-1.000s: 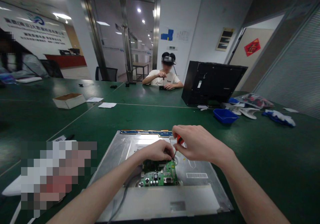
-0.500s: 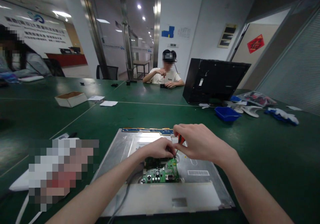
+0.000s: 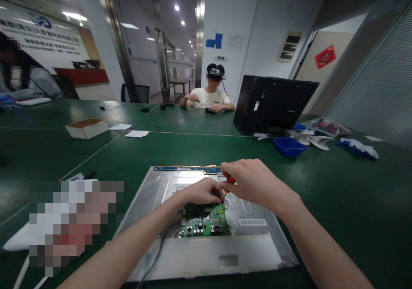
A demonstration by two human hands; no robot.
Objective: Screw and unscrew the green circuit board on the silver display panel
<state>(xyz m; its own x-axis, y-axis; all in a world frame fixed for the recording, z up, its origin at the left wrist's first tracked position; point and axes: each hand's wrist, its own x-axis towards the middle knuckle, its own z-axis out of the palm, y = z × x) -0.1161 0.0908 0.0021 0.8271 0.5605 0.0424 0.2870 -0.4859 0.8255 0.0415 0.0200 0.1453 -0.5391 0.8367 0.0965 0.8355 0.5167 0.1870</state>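
Note:
A flat metal-backed display panel (image 3: 254, 237) lies on the table in front of me. Near its middle is a green circuit board (image 3: 206, 226), with a grey cable running from its left side. My right hand (image 3: 257, 181) is closed around the red and black handle of a screwdriver (image 3: 229, 178), tilted with its shaft pointing down at the board's upper right corner. Beside the shaft, my left hand (image 3: 203, 191) is curled with its fingertips pinched together; whatever they hold is hidden. A blue circuit strip (image 3: 180, 168) runs along the panel's far edge.
To the left lie a blurred-out pale item (image 3: 77, 224) with white cords and, farther back, an open cardboard box (image 3: 87, 130). A black monitor (image 3: 273, 104), a blue tray (image 3: 289, 146) and gloves (image 3: 357, 148) are at the right. Another person (image 3: 210, 95) sits across the table.
My view has shifted slightly, moving everything a little left. Both my hands stay at the same corner of the board. The person opposite has moved a raised hand lower and leftward.

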